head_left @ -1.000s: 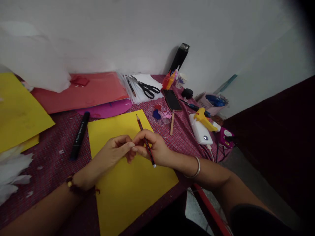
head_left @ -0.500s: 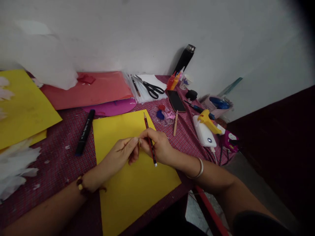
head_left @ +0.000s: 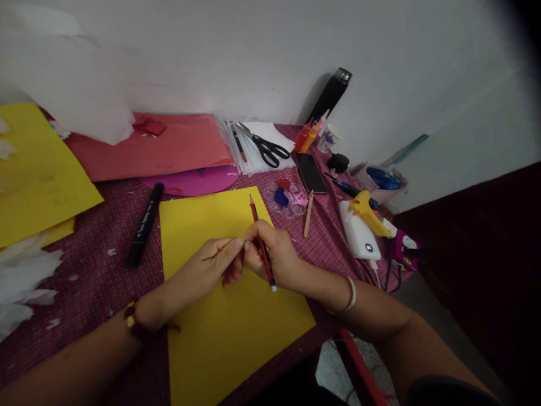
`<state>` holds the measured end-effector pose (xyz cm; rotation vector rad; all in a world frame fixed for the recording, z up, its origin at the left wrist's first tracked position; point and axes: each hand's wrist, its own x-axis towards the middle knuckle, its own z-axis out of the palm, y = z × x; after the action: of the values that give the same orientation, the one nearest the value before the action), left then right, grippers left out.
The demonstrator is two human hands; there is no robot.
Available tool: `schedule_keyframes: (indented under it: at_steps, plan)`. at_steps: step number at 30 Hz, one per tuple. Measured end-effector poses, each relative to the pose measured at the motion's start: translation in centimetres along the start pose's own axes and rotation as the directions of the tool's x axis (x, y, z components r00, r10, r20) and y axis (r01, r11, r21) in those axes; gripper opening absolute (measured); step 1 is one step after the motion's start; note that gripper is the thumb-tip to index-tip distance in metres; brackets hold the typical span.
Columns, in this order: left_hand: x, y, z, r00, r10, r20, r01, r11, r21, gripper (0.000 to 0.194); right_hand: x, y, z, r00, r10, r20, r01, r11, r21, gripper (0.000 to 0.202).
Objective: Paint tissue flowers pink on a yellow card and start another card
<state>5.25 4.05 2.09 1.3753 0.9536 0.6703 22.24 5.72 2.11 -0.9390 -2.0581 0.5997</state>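
Above a yellow sheet (head_left: pixel 240 344) my two hands meet, fingertips touching. My right hand (head_left: pixel 276 254) is closed around a red and black striped pencil (head_left: pixel 264 248), whose sharpened tip points toward the far edge of the sheet. Thumb and fingers of my left hand (head_left: pixel 220 259) are pinched together against the right fingertips; whatever lies between them, if anything, is too small to make out. Left of the sheet lies a black marker (head_left: pixel 145 225). A palette with red, blue and pink paint (head_left: pixel 282 197) sits just beyond the sheet's far right corner.
Black scissors (head_left: pixel 268 149) rest on white paper at the back, beside a red folder (head_left: pixel 169 144). To the right are a phone (head_left: pixel 310 172), a wooden pencil (head_left: pixel 308 214), a power bank (head_left: pixel 359 234) and a yellow glue gun (head_left: pixel 368 211). A black bottle (head_left: pixel 329 96) leans against the wall.
The camera view has shifted slightly, so the table items appear displaced. My hands stay together over the yellow sheet, and the pencil remains in my right hand.
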Motion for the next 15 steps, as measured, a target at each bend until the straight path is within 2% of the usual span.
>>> schedule_keyframes:
  at_steps: [4,9,12,15]
  plan:
    - [0.1,0.0,-0.4,0.999,-0.011,0.042,0.013,0.999,-0.036,0.052,0.0,0.0,0.0,0.998,0.064,0.023,-0.066,0.996,0.068,0.008]
    - [0.2,-0.5,-1.1,0.989,-0.032,0.144,0.049,0.991,-0.122,0.050,-0.1,0.2,0.0,0.994,0.093,0.064,-0.100,0.987,0.123,0.008]
    - [0.2,-0.9,-1.5,0.983,-0.050,0.175,0.093,0.964,-0.250,0.047,0.0,0.1,-0.1,0.985,0.124,0.123,-0.155,0.946,0.285,0.010]
    - [0.0,-1.1,-1.8,0.980,-0.049,0.192,0.118,0.923,-0.367,0.046,0.2,-0.2,-0.3,0.964,0.151,0.217,-0.242,0.836,0.493,0.019]
